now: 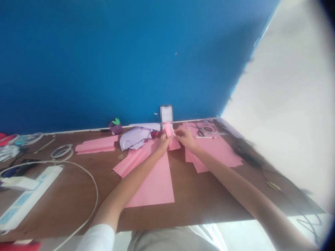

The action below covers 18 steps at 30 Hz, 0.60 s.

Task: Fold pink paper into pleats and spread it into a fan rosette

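Observation:
Near the back of the table, a pink paper strip with rows of darker pink marks (169, 130) is raised between my hands. My left hand (164, 141) is closed on its lower left side, thumb against the paper. At its right edge, the fingertips of my right hand (185, 137) pinch the paper. Below my left forearm lies a large pink sheet (162, 177). A folded pink piece with similar marks (132, 162) rests on that sheet's left part. Just behind the strip stands a phone-like object (166, 113), its front blurred out.
Right of my hands are stacked pink sheets (220, 153), scissors (200, 133), a tape roll (208, 129) and a marker (206, 137). Crumpled lilac paper (136, 137) and folded pink paper (98, 144) lie left. A power strip (28, 197) with a looping cable occupies the near left.

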Available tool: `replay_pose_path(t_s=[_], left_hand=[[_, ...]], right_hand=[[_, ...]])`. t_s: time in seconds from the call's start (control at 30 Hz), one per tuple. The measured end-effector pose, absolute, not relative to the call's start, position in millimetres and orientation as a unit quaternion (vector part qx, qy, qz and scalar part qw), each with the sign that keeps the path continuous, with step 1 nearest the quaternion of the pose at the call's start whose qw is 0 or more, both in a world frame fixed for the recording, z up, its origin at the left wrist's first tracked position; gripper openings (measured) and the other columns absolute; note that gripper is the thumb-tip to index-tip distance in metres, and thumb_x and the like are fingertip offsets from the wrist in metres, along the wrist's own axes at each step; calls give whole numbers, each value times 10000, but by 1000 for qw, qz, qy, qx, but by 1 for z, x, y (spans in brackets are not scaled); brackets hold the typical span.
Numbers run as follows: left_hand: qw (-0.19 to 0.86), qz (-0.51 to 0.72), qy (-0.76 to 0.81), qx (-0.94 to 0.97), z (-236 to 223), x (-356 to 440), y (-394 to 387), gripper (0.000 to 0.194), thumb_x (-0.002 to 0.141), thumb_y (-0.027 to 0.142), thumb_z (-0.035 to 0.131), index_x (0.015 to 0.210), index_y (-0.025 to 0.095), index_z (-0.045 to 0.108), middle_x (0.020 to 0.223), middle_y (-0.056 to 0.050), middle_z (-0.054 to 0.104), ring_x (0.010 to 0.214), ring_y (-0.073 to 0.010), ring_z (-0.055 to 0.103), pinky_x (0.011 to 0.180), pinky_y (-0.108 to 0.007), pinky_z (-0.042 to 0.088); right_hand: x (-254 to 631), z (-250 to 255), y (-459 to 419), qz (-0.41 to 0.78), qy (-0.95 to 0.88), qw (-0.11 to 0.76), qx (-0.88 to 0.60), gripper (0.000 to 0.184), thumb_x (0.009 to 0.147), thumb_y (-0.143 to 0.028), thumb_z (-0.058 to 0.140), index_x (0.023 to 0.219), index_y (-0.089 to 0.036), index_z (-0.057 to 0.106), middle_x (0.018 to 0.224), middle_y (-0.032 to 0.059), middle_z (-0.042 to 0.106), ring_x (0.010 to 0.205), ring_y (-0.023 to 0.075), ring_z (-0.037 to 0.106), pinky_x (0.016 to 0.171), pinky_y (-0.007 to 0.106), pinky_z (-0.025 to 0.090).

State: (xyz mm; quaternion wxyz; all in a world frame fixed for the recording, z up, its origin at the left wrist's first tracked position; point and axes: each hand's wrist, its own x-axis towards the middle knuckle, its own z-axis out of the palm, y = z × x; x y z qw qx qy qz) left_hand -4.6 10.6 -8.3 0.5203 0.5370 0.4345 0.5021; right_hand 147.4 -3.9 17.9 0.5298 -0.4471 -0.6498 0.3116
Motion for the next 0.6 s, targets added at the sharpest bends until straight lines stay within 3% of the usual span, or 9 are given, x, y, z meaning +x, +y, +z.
replay_pose_path(t_s=[0.2, 0.33, 0.6], left_hand=[[522, 495, 445, 533, -3, -4, 7, 268, 765, 337, 667, 983, 181, 678, 982, -85, 727, 954, -249, 666, 857, -346, 497], [528, 512, 410, 540, 4, -4, 1, 376, 751, 335, 707, 1097, 208, 632, 1109, -92, 704, 1004, -244, 659, 880, -348, 502], [513, 536, 419, 524, 7, -6, -2, 435, 757, 346, 718, 1137, 190, 573, 1151, -111, 673, 1021, -235, 637, 851, -352, 516]], right_hand=[[155, 8, 7, 344, -642, 523, -443, 191, 687, -264, 674, 867, -203, 656, 894, 48, 693, 835, 204, 646, 810, 401, 521], [158, 9, 8, 387, -648, 496, -429, 216, 709, -336, 690, 877, -206, 653, 867, 39, 691, 796, 195, 653, 781, 393, 537], [168, 34, -6, 432, -692, 427, -389, 400, 703, -255, 737, 1086, -214, 631, 1068, 67, 670, 929, 210, 649, 872, 428, 525]])
